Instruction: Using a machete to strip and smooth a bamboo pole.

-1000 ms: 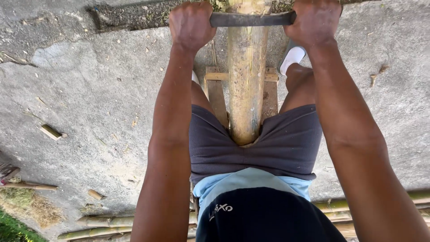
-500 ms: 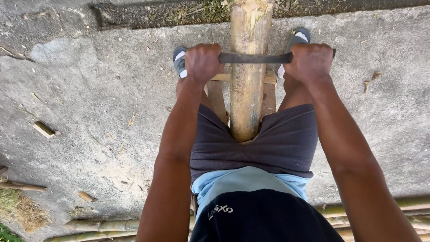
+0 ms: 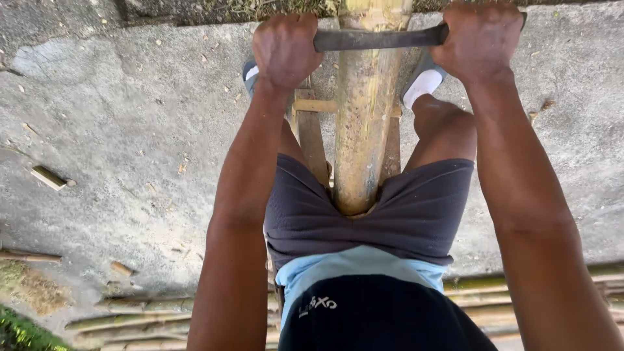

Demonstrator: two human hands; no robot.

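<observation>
Bamboo pole point(image 3: 364, 123) lies lengthwise between the person's thighs, running from the lap toward the top of the view, resting on a low wooden bench point(image 3: 312, 127) whose slats show just left of the pole. Dark flat blade point(image 3: 377, 39) sits crosswise on the pole near its far end, touching the pole's upper surface. Left hand point(image 3: 285, 49) is clenched in a fist around the blade's end left of the pole; right hand point(image 3: 480, 39) is clenched in a fist around the blade's end right of the pole. Both arms are extended straight. Feet in grey sandals point(image 3: 250, 71) with white socks point(image 3: 422, 86) sit on either side of the pole, below the blade. Grey concrete ground point(image 3: 117, 143) surrounds the pole. A short bamboo offcut point(image 3: 49, 177) lies well left of the pole; long bamboo stalks point(image 3: 130, 312) lie across the ground nearer the person than the pole's near end.
</observation>
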